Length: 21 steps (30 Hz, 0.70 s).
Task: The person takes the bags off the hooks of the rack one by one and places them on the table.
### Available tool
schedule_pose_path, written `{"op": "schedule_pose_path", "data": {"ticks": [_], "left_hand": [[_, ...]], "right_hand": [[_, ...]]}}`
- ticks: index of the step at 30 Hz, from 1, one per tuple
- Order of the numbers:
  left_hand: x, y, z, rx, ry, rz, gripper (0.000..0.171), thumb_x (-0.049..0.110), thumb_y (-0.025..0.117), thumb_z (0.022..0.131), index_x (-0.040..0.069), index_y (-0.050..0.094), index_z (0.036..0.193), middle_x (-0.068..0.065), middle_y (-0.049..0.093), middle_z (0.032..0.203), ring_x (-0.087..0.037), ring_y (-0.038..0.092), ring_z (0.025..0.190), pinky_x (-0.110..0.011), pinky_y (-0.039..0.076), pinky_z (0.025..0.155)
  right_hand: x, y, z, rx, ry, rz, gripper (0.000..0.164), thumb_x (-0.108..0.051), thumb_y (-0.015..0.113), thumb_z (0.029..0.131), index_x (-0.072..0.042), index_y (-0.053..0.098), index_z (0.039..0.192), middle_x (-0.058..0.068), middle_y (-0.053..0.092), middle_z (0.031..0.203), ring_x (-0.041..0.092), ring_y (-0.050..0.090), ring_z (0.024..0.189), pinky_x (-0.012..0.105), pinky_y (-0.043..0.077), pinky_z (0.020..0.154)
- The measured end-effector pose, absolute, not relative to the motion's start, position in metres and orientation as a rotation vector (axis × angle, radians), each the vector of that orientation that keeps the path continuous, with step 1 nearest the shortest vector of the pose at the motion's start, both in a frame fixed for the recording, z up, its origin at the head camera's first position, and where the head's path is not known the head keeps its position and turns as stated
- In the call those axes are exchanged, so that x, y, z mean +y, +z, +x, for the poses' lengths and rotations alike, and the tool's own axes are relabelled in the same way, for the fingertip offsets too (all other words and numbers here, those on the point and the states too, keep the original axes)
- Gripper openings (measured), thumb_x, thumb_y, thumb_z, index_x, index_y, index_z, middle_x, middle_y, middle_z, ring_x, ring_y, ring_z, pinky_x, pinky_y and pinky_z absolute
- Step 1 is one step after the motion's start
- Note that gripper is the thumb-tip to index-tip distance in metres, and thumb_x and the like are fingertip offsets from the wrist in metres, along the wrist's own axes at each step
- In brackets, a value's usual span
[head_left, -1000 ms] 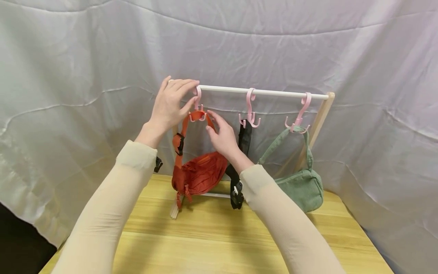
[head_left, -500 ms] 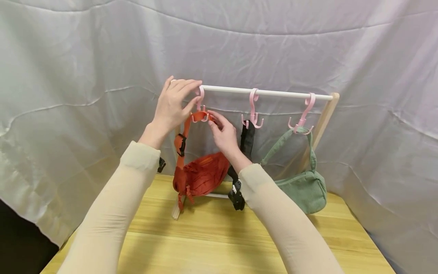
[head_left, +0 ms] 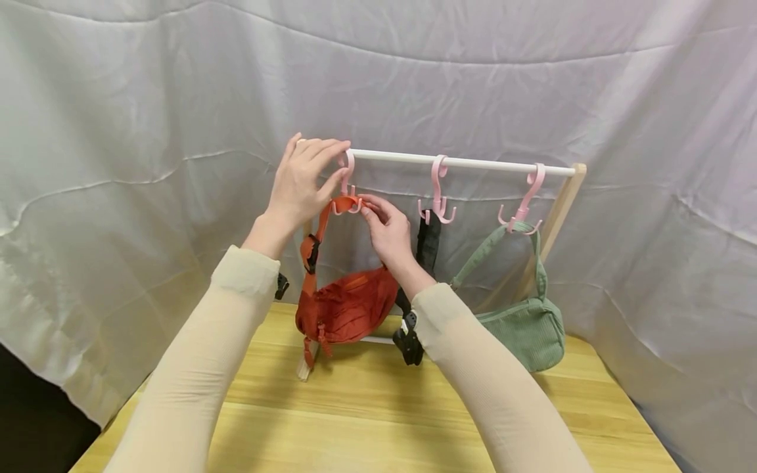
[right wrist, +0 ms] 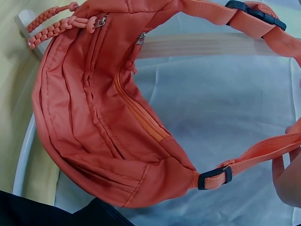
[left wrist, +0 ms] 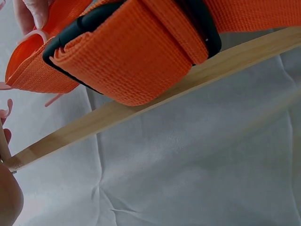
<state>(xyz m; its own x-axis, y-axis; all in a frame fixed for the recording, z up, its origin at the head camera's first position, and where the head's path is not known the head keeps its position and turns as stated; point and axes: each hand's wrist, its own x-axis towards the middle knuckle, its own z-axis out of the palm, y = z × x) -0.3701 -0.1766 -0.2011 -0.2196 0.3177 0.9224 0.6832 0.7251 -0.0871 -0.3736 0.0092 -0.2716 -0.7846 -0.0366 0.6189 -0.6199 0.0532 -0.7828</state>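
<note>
A red-orange waist bag hangs by its orange strap from a pink multi-prong hook near the left end of the white rod. My left hand is at that hook, fingertips at its top by the rod and thumb against its stem, holding it. Just right of the prongs, my right hand pinches the strap between thumb and fingers. In the right wrist view the bag hangs with its zips and braided pulls showing, the strap running to my fingers. Folded strap webbing fills the left wrist view's top.
The white rod belongs to a wooden-legged rack on a wood-grain table. A black strap hangs from the middle pink hook. A green corduroy bag hangs from the right hook. Grey cloth surrounds everything.
My right thumb and fingers, spread beside the strap a second ago, have closed on it. The bag has shifted slightly. My left hand stays at the hook.
</note>
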Motion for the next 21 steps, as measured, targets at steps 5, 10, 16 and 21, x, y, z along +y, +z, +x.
{"op": "schedule_pose_path", "data": {"ticks": [5, 10, 16, 21], "left_hand": [[-0.1758, -0.2013, -0.37, -1.811, -0.417, -0.778, 0.036, 0.021, 0.071, 0.101, 0.008, 0.07, 0.134, -0.011, 0.071, 0.129, -0.033, 0.061, 0.119, -0.056, 0.026, 0.122], [-0.1749, -0.2017, -0.3694, -1.815, -0.426, -0.766, 0.036, 0.022, 0.071, 0.101, 0.008, 0.07, 0.134, -0.011, 0.071, 0.128, -0.034, 0.061, 0.118, -0.056, 0.026, 0.122], [-0.1737, -0.2018, -0.3706, -1.81, -0.417, -0.762, 0.036, 0.023, 0.07, 0.101, 0.007, 0.07, 0.133, -0.011, 0.071, 0.127, -0.034, 0.061, 0.118, -0.057, 0.027, 0.121], [-0.1737, -0.2015, -0.3722, -1.801, -0.431, -0.757, 0.036, 0.024, 0.07, 0.101, 0.008, 0.07, 0.133, -0.011, 0.071, 0.127, -0.034, 0.061, 0.118, -0.056, 0.026, 0.122]], "right_hand": [[0.009, -0.2711, -0.3749, -1.843, 1.852, 0.66, 0.025, -0.004, 0.067, 0.101, 0.001, 0.074, 0.125, 0.02, 0.075, 0.118, 0.023, 0.073, 0.105, 0.03, 0.058, 0.094], [0.0098, -0.2703, -0.375, -1.863, 1.81, 0.631, 0.024, -0.008, 0.068, 0.101, -0.003, 0.076, 0.123, 0.017, 0.077, 0.113, 0.023, 0.074, 0.098, 0.029, 0.059, 0.089], [0.0128, -0.2696, -0.3757, -1.885, 1.789, 0.62, 0.025, -0.013, 0.07, 0.101, -0.007, 0.077, 0.124, 0.017, 0.077, 0.109, 0.038, 0.072, 0.099, 0.03, 0.059, 0.085], [0.0138, -0.2672, -0.376, -1.875, 1.797, 0.625, 0.025, -0.012, 0.07, 0.101, -0.006, 0.077, 0.123, 0.017, 0.077, 0.11, 0.033, 0.073, 0.097, 0.032, 0.059, 0.086]]}}
